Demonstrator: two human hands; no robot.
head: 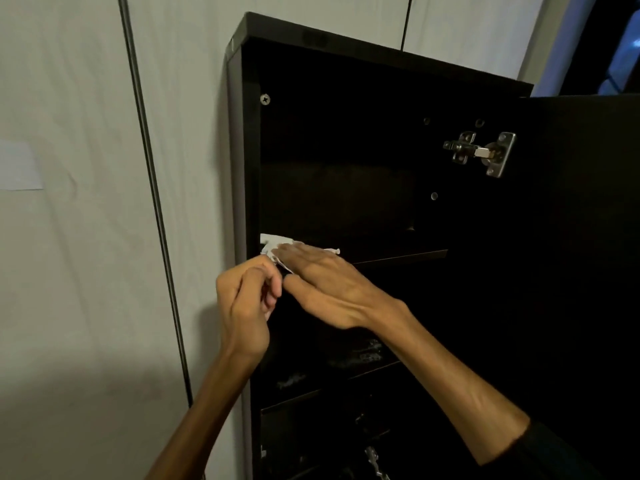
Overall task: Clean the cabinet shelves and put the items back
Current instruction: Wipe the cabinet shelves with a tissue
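You are wiping the shelf (398,256): right hand (322,285) flat on the white cloth (273,242), left hand (247,303) pinching its corner; next, sweep rightward.

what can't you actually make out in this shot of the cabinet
- White cloth: mostly hidden under the right hand, head view.
- Left hand: its curled fingers hide what it pinches.
- Lower shelf items: too dark and blurred to name.
- Cabinet bottom: cut off by the frame edge.
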